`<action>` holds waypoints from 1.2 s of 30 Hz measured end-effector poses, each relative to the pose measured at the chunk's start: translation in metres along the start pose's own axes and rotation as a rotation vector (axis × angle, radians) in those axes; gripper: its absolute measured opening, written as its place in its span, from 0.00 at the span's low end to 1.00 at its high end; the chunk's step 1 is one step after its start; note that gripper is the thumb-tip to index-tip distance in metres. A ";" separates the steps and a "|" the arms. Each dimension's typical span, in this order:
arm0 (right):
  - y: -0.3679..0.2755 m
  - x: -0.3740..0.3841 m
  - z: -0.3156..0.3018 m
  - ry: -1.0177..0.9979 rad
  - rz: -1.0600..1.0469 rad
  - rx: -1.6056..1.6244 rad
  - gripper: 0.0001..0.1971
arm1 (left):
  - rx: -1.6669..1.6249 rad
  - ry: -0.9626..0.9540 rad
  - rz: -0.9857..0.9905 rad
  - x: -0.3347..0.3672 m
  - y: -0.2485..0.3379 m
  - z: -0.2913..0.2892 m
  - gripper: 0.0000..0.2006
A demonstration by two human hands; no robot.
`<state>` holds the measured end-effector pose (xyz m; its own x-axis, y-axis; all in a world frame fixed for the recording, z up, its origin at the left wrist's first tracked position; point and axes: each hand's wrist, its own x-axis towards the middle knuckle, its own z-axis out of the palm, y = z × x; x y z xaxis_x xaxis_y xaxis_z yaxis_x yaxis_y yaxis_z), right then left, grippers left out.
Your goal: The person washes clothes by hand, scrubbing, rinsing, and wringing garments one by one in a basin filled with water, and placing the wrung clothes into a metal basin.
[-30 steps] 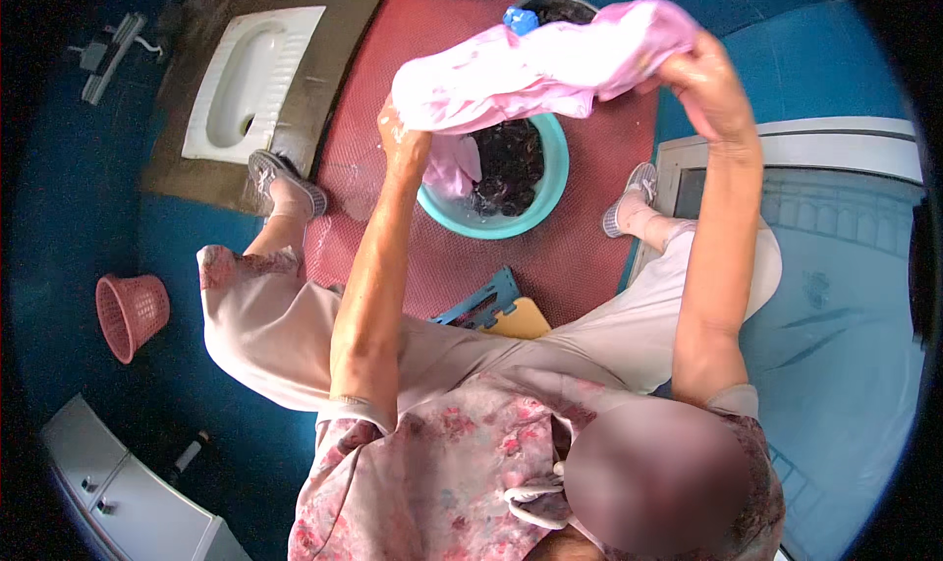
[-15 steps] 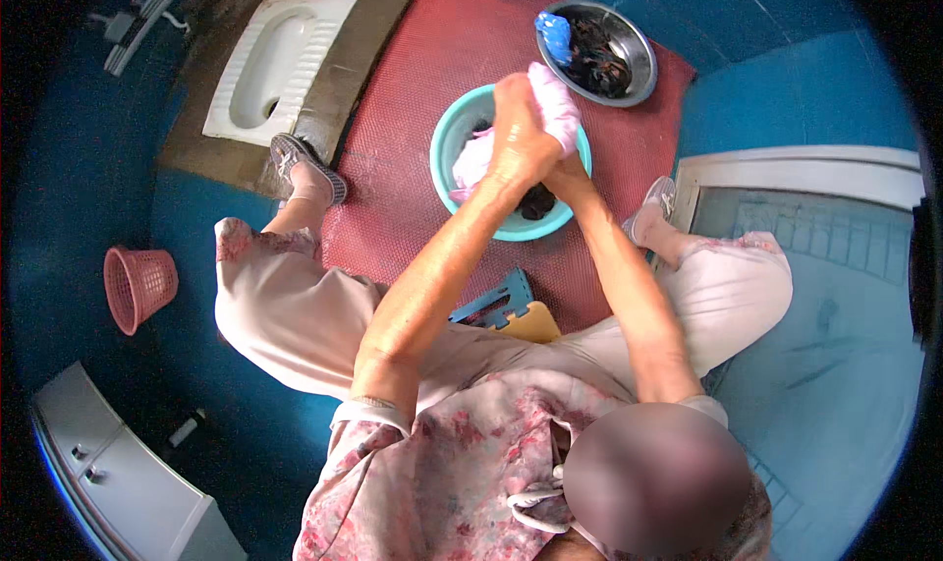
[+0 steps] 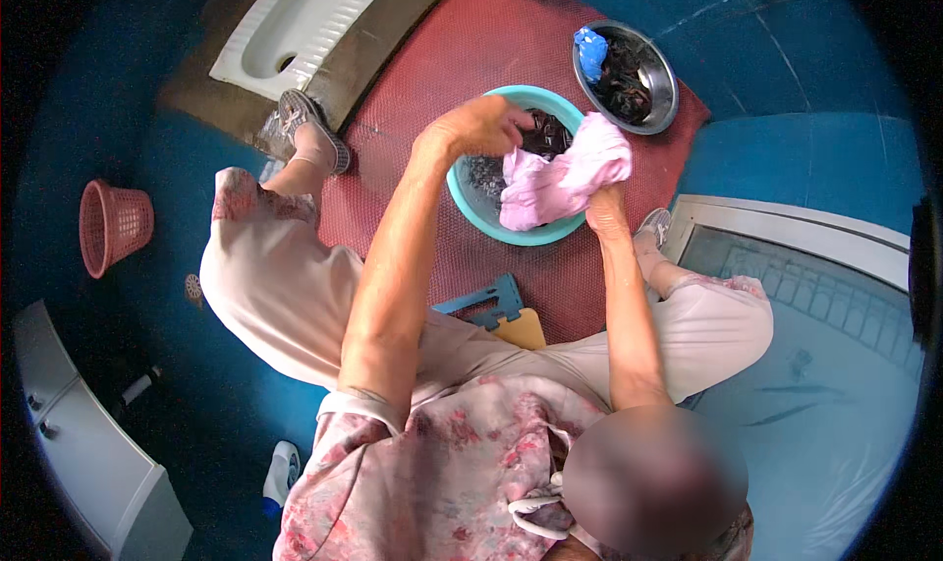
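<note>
A wet pink cloth (image 3: pixel 565 178) hangs over the turquoise basin (image 3: pixel 462 202), bunched toward the basin's right rim. My right hand (image 3: pixel 607 212) is closed round its lower right end. My left hand (image 3: pixel 476 129) is above the basin's left rim, fingers apart and curving over the inside, with nothing seen in them. Below them in the basin are water and dark wet cloth (image 3: pixel 545 137), partly covered by the pink cloth.
Beyond the turquoise basin stands a metal basin (image 3: pixel 671 94) with dark items and a blue piece (image 3: pixel 590 52). A squat toilet (image 3: pixel 250 55) lies far left; a blue and yellow stool (image 3: pixel 521 327) stands between my legs. A pink basket (image 3: pixel 118 227) and white bottle (image 3: pixel 282 473) are at left.
My hands have come apart, the left moving left off the cloth and the right moving right and nearer with it. The twisted pink cloth has loosened and spread out.
</note>
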<state>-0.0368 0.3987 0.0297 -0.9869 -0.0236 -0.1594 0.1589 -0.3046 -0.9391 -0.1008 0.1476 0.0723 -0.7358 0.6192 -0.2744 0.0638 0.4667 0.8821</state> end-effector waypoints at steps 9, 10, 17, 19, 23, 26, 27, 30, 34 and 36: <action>-0.021 -0.015 0.008 0.097 0.304 0.261 0.21 | -0.924 0.407 0.084 0.040 0.012 0.119 0.34; -0.017 -0.010 0.008 0.151 0.326 0.230 0.20 | -0.966 0.457 0.092 0.044 0.005 0.127 0.36; -0.001 0.015 0.001 0.116 0.218 -0.385 0.24 | -0.914 0.226 0.162 0.023 0.020 0.140 0.47; -0.022 0.007 0.019 -0.029 0.508 -0.206 0.23 | -1.109 0.197 0.099 0.023 -0.004 0.144 0.38; -0.033 0.012 -0.039 -0.183 0.475 -0.008 0.27 | -1.266 0.119 0.011 0.020 0.004 0.124 0.30; -0.006 0.022 -0.057 0.050 0.477 0.204 0.35 | -1.515 0.093 0.067 0.024 0.003 0.123 0.26; -0.001 0.021 -0.042 -0.011 0.389 0.289 0.37 | -1.644 0.028 0.053 0.025 0.003 0.125 0.24; 0.012 0.042 -0.044 -0.042 0.346 0.434 0.42 | -1.882 -0.116 0.025 0.029 0.011 0.135 0.22; -0.005 0.057 -0.006 -0.265 0.499 0.750 0.40 | -2.120 -0.320 -0.049 0.025 0.003 0.140 0.22; -0.016 0.074 -0.002 -0.466 0.426 0.574 0.31 | -1.883 -0.207 -0.077 0.032 0.006 0.142 0.22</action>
<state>-0.1121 0.4034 0.0324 -0.7762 -0.5965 -0.2042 0.6050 -0.6135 -0.5076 -0.0279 0.2594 0.0141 -0.6103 0.7557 -0.2377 -0.7836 -0.6199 0.0408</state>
